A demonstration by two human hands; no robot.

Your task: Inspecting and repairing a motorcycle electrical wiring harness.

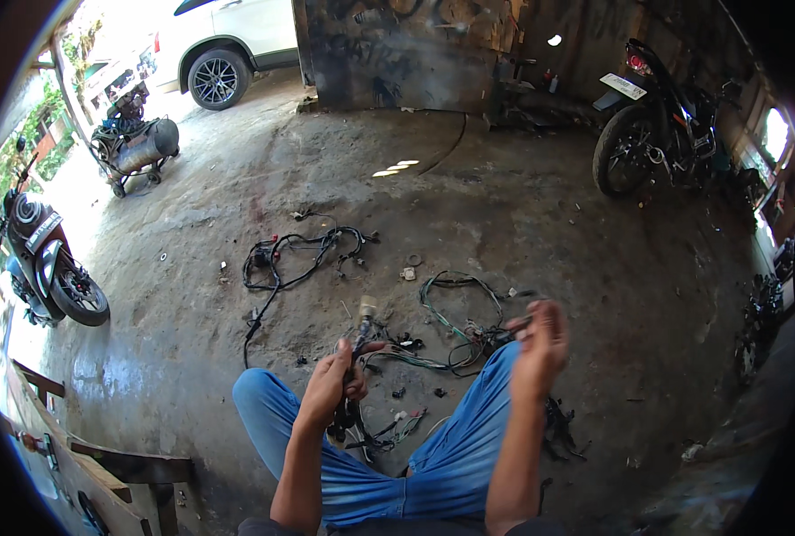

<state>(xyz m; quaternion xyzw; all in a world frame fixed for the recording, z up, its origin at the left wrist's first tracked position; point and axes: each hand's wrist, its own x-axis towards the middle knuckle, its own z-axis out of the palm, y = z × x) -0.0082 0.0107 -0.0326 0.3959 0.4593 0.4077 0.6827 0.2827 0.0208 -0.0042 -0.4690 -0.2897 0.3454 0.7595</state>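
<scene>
floor [179,259]: wiring harness [263,257] left, wire loop [446,275] right | compressor [146,148]: beyond harness, left | car [246,31]: beyond compressor, right

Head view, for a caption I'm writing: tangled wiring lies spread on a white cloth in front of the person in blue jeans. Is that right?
Not quite. The white cloth is wrong: the head view shows the tangled wiring spread on a grey floor, in front of the person in blue jeans.

Characters mark the right-side motorcycle's white plate [623,87], the left-side motorcycle's pale plate [44,231] and the dark wall [397,67].
</scene>
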